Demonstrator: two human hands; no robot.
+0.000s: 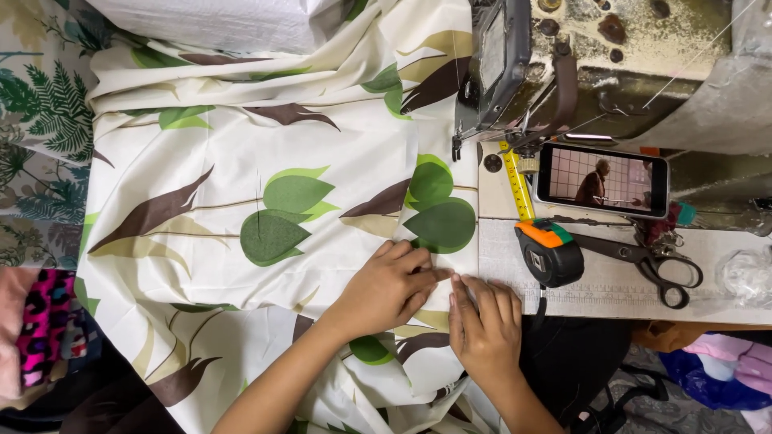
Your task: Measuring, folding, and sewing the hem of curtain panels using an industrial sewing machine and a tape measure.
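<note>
Both hands are lying flat and open on a cream fabric printed with green and brown leaves, the left hand and the right hand pressing side by side at its right-hand edge, fingertips almost touching and gripping nothing. The cloth is spreading away from the hands to the left and up toward the sewing machine. Just right of the hands, a tape measure, scissors and a phone are resting on the table.
</note>
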